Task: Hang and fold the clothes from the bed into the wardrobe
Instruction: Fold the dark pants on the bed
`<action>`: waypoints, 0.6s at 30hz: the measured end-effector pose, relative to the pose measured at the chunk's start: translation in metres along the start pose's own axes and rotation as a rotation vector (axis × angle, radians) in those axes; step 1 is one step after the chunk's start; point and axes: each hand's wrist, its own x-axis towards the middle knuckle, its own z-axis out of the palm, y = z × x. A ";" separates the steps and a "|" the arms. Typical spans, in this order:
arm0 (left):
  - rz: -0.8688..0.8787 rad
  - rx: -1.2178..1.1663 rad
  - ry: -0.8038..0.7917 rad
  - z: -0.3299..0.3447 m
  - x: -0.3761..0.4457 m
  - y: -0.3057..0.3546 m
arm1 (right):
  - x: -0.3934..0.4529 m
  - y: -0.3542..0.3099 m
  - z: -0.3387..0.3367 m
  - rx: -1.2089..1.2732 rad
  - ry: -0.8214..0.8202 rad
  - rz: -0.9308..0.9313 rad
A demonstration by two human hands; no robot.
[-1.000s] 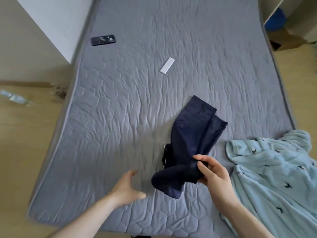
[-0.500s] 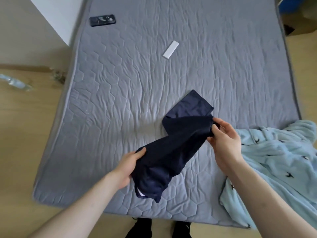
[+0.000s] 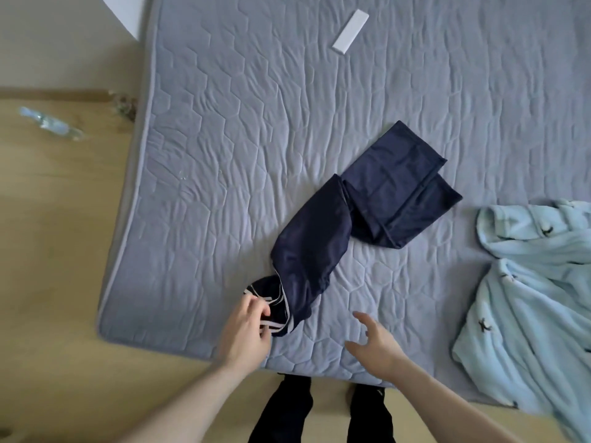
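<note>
Trousers (image 3: pixel 345 225), navy with white stripes at the waist end, lie stretched across the near part of the bed (image 3: pixel 256 123), and the left hand (image 3: pixel 244 330) has its fingers (image 3: pixel 260 310) pinching that striped end while the right hand (image 3: pixel 375 342) hovers spread and holding nothing just beside it. Thin and limp, they look light and a little slippery, so taking the waistband at 2 corners seems wisest; a pale blue robe (image 3: pixel 531 282) waits at the right.
</note>
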 end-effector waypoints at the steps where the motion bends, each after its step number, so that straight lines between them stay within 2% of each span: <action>1: 0.060 0.042 -0.087 0.008 -0.004 0.000 | 0.003 0.004 0.008 -0.007 -0.010 0.000; 3: 0.074 0.084 -0.250 0.023 -0.007 0.003 | 0.011 0.010 0.021 -0.007 -0.017 0.008; 7: -0.187 0.008 -0.476 0.034 0.009 0.020 | 0.023 0.015 0.029 -0.006 -0.008 -0.004; 8: -0.188 0.000 -0.483 0.033 0.013 0.025 | 0.023 0.014 0.028 -0.001 -0.009 -0.012; 11: -0.183 -0.123 -0.373 0.023 0.019 0.042 | 0.013 0.008 0.019 0.022 -0.007 -0.015; 14: -0.244 -0.420 -0.282 -0.006 0.012 0.068 | -0.012 -0.002 0.006 0.045 -0.019 -0.054; 18: -0.265 -0.764 -0.232 -0.073 -0.010 0.111 | -0.071 -0.033 -0.007 -0.035 -0.041 -0.221</action>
